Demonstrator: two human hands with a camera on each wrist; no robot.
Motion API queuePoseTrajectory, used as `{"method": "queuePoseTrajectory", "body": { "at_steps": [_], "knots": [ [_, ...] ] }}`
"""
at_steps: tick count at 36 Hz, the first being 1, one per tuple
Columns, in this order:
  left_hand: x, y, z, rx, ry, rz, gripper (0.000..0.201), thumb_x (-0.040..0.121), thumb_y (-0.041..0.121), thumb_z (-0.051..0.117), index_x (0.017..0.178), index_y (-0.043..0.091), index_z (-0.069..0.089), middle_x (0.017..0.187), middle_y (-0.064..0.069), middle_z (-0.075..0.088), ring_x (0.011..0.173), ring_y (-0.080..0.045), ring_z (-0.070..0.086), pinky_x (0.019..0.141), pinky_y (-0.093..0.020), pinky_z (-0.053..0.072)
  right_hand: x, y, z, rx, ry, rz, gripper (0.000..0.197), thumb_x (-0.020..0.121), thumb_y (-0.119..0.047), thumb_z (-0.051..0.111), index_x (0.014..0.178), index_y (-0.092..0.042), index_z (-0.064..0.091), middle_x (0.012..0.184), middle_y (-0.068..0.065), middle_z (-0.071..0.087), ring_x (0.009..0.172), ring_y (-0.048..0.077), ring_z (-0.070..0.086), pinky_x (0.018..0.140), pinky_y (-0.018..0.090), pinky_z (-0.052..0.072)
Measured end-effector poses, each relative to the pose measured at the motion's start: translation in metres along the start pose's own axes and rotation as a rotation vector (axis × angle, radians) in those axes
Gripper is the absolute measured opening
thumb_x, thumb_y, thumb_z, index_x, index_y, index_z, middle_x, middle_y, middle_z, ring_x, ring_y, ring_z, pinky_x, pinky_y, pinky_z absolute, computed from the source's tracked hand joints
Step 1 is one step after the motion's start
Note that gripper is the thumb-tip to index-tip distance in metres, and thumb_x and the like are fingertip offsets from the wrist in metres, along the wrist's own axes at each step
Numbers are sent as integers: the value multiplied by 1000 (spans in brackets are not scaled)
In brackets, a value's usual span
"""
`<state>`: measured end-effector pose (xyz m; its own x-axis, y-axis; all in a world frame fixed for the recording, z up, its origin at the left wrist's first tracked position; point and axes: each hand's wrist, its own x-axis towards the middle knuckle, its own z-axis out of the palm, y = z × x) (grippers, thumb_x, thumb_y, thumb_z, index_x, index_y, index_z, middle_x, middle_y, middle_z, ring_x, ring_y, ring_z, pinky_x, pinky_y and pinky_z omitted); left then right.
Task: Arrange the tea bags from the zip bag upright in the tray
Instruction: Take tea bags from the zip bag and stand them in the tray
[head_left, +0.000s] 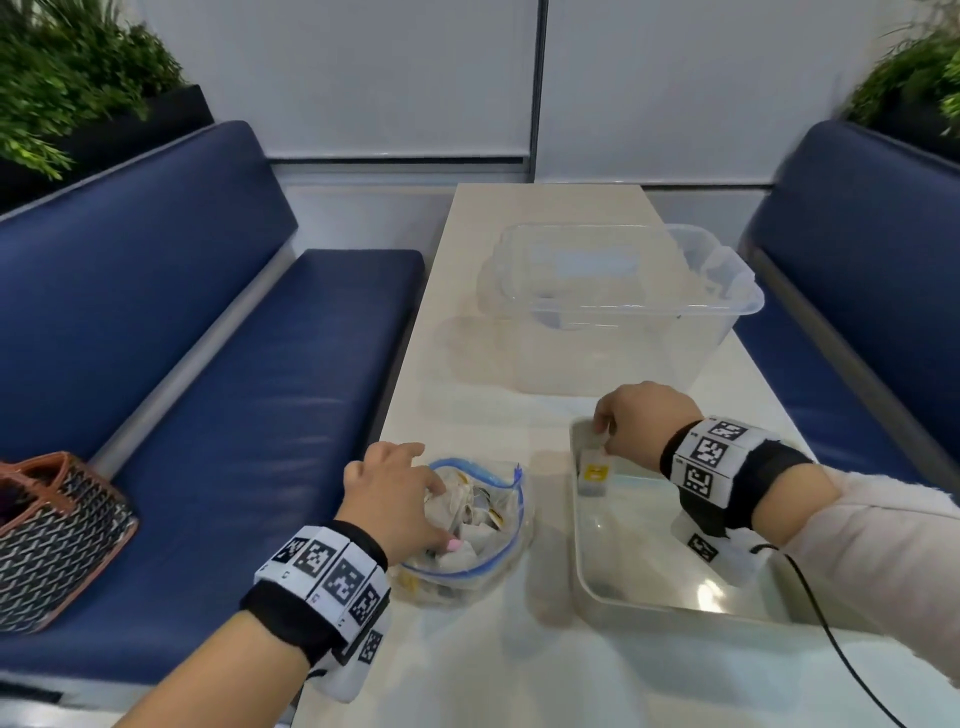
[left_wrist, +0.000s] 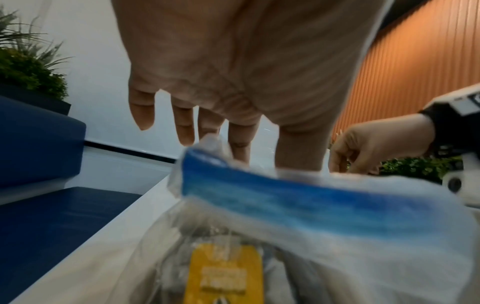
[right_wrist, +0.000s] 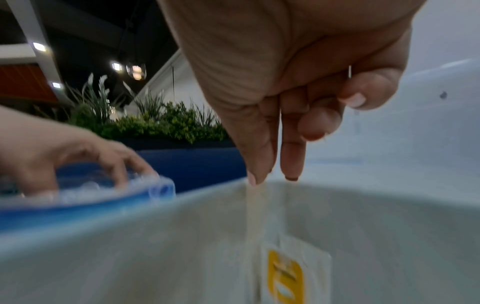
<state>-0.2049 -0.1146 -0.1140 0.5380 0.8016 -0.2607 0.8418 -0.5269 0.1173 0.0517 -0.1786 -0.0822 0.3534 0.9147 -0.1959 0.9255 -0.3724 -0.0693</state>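
An open clear zip bag with a blue seal lies on the table, with several tea bags inside; one shows a yellow label. My left hand reaches into its mouth, fingers straight and spread, holding nothing I can see. To the right is a clear tray. One tea bag with a yellow label stands against the tray's left wall at its far corner. My right hand points down over it, two straight fingertips touching its top edge, thumb apart.
A large clear plastic bin stands further back on the narrow white table. Blue benches run along both sides, with a patterned handbag on the left one. A black cable trails from my right wrist.
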Motion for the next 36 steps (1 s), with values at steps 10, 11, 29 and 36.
{"method": "queuePoseTrajectory", "body": {
  "at_steps": [10, 11, 29, 36],
  "knots": [
    [0, 3, -2, -31, 45, 8, 27, 86, 28, 46, 101, 33, 67, 151, 10, 29, 138, -16, 17, 108, -37, 23, -26, -31, -20, 194, 40, -95, 13, 80, -35, 69, 92, -31, 68, 82, -13, 60, 87, 12, 60, 79, 27, 50],
    [0, 2, -1, -36, 54, 9, 28, 88, 28, 43, 101, 30, 68, 151, 10, 30, 138, -16, 17, 107, -36, 24, -29, -35, -20, 201, 40, -108, 13, 80, -36, 68, 92, -31, 68, 82, -13, 59, 86, 12, 59, 78, 26, 49],
    [-1, -15, -29, -656, 201, 92, 16, 95, 20, 53, 81, 20, 61, 83, 5, 64, 76, -5, 54, 59, -4, 36, -37, -87, -7, 543, -43, -307, 33, 87, -23, 65, 119, -30, 62, 110, -9, 66, 103, 9, 59, 91, 22, 43],
    [-2, -8, -28, -913, 213, 142, 15, 96, 16, 50, 86, 12, 61, 78, 4, 62, 72, -6, 53, 62, -8, 39, -34, -94, -7, 658, -47, -306, 28, 95, -14, 52, 120, -22, 63, 111, -3, 65, 64, -4, 52, 77, 21, 44]
  ]
}}
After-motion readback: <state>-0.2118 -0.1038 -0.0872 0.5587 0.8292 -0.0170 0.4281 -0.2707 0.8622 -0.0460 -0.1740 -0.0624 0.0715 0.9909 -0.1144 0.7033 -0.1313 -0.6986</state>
